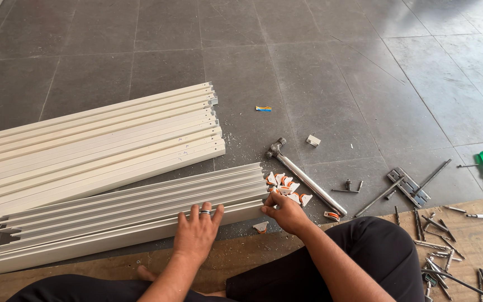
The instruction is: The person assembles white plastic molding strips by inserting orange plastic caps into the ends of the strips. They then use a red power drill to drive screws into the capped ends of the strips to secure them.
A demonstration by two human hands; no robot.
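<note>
Low in the middle of the frame lies a stack of cream-white metal profiles point(135, 215), long channel sections resting flat on the grey tiled floor point(320, 72). The left hand point(197, 232) presses on the nearest profile with fingers spread and open, while the right hand point(283, 212) pinches at that profile's end, fingertips closed on what seems to be a small white-and-orange end piece, though the grip is partly hidden. The profiles look stiff, light for their length, smooth and likely sharp at the cut ends, so the flat sides offer the safer hold. A pile of similar fittings point(286, 187) sits just beside the ends, a hammer point(303, 173) right of it. Open tile fills the upper frame; scattered screws point(443, 246) crowd the lower right.
</note>
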